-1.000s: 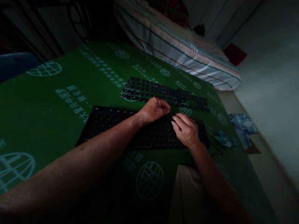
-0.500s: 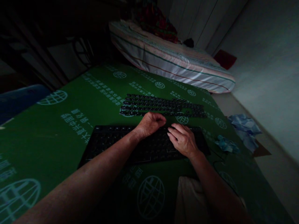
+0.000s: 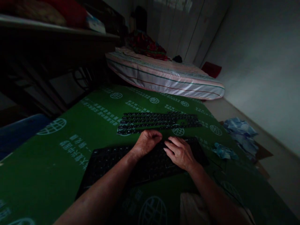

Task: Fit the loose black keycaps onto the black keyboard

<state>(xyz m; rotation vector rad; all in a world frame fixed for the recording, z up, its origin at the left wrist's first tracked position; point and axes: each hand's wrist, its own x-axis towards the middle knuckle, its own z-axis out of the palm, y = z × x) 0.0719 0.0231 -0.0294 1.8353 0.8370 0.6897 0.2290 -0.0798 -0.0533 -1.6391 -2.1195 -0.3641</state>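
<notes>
A black keyboard (image 3: 105, 159) lies in front of me in dim light, with some keycaps in its top left row. Over its upper middle is my left hand (image 3: 150, 141), thumb and forefinger pinched together; what they hold, if anything, is too small to make out. Just to the right, my right hand (image 3: 180, 152) rests at the keyboard with its fingers stretched out and slightly apart, holding nothing visible. Behind the keyboard, loose black keycaps (image 3: 150, 119) are laid out in rows, with a gap among them at the right. My forearms hide part of the keyboard.
A green board (image 3: 70, 168) with printed globes and writing bears everything. Crumpled blue plastic (image 3: 225, 151) and a cable (image 3: 217, 165) are at the right. Pale cloth (image 3: 192, 206) shows below. Beyond stand a mattress (image 3: 164, 76) and a dark shelf (image 3: 58, 29); a crumpled bag (image 3: 241, 131) lies on the floor.
My view has tilted up, so the board and keyboard appear lower and more of the shelf shows. Both hands keep nearly the same pose over the keyboard.
</notes>
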